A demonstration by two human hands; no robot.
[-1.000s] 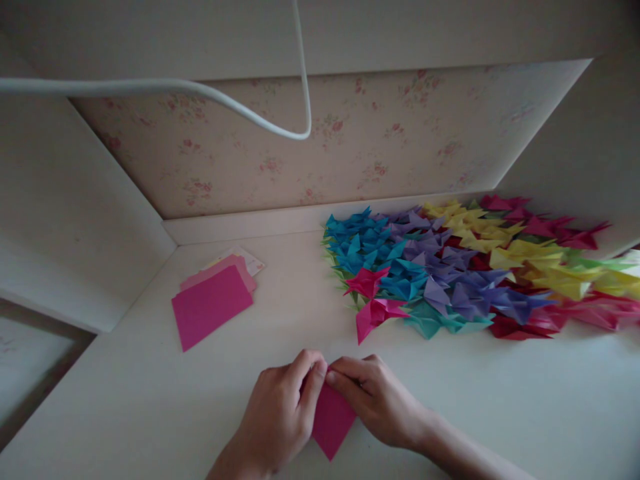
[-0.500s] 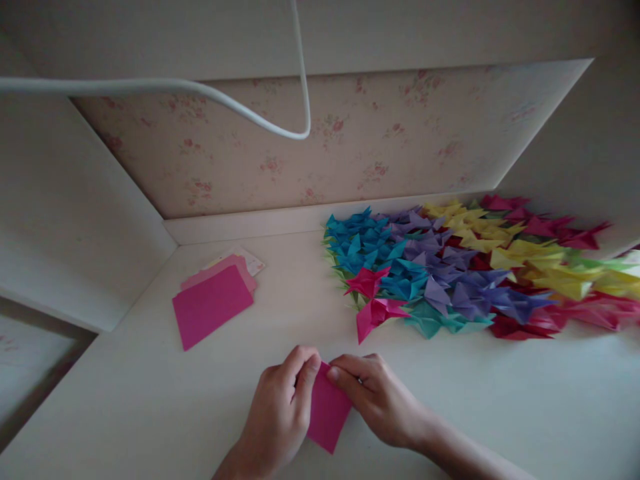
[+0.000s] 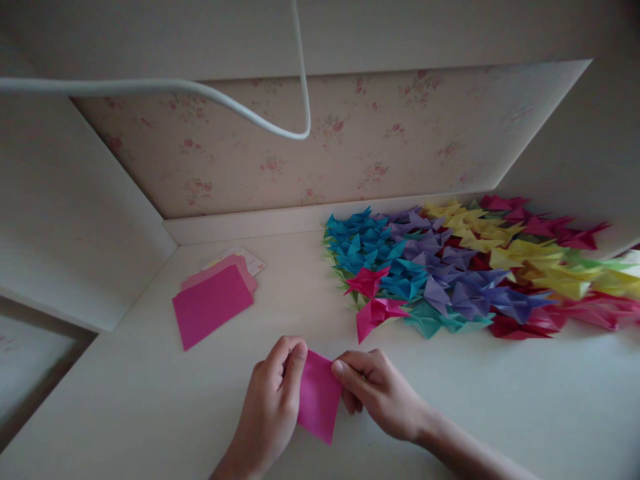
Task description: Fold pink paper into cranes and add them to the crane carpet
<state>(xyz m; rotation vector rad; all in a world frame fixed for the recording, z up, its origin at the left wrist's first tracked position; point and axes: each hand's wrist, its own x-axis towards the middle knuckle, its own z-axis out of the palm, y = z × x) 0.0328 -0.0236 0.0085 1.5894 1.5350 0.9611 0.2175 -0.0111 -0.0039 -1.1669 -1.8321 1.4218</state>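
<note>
Between my hands is a small magenta sheet of origami paper (image 3: 320,399), held above the near part of the white desk (image 3: 200,413). My left hand (image 3: 275,400) pinches its left edge between thumb and curled fingers. At the upper right corner, my right hand (image 3: 373,390) grips the sheet with thumb and forefinger. Part of the left edge is hidden behind my left hand. Just beyond my hands lie two magenta folded paper cranes (image 3: 377,315), at the near left of a large spread of cranes.
Rows of blue, purple, yellow and red paper cranes (image 3: 470,287) cover the desk's right side. A stack of magenta and pink paper (image 3: 213,308) lies at left. A white cable (image 3: 240,115) hangs overhead before the floral wall (image 3: 350,147).
My left hand has moved slightly left and up, and my hands are farther apart. More of the magenta sheet now shows between them.
</note>
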